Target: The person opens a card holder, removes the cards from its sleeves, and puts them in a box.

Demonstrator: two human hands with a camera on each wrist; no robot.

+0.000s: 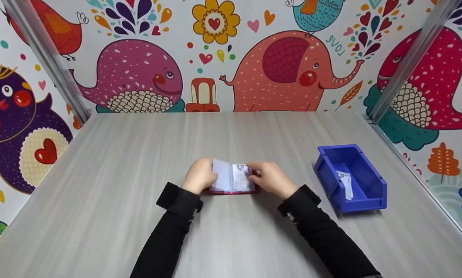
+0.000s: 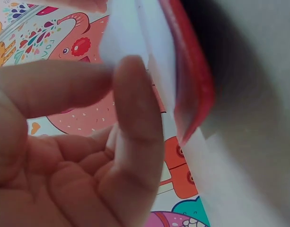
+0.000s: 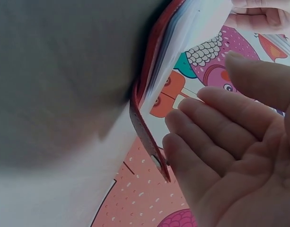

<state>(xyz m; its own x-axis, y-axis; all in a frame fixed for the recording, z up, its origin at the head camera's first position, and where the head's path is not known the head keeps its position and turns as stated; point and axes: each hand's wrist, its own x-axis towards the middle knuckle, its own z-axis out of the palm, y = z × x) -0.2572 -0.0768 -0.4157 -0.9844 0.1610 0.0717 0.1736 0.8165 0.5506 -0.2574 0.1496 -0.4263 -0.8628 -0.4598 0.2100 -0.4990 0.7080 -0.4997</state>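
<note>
A small red card holder (image 1: pixel 231 192) lies open on the table in the head view, with clear sleeves inside. My left hand (image 1: pixel 201 174) is at its left side, thumb and index finger pinching a sleeve (image 1: pixel 221 174); the left wrist view shows this pinch beside the red cover (image 2: pixel 194 80). On the right half, a printed card (image 1: pixel 240 175) shows through a sleeve. Fingertips of my right hand (image 1: pixel 271 177) rest by that half's upper right edge. The right wrist view shows those fingers loosely extended, holding nothing, close to the holder's snap strap (image 3: pixel 147 137).
A blue plastic bin (image 1: pixel 362 205) stands right of my right hand, with several white printed cards (image 1: pixel 345 184) inside. The pale wood-grain table (image 1: pixel 111 185) reaches back to walls printed with cartoon animals (image 1: pixel 281 77). Metal posts (image 1: pixel 49 58) rise at the back corners.
</note>
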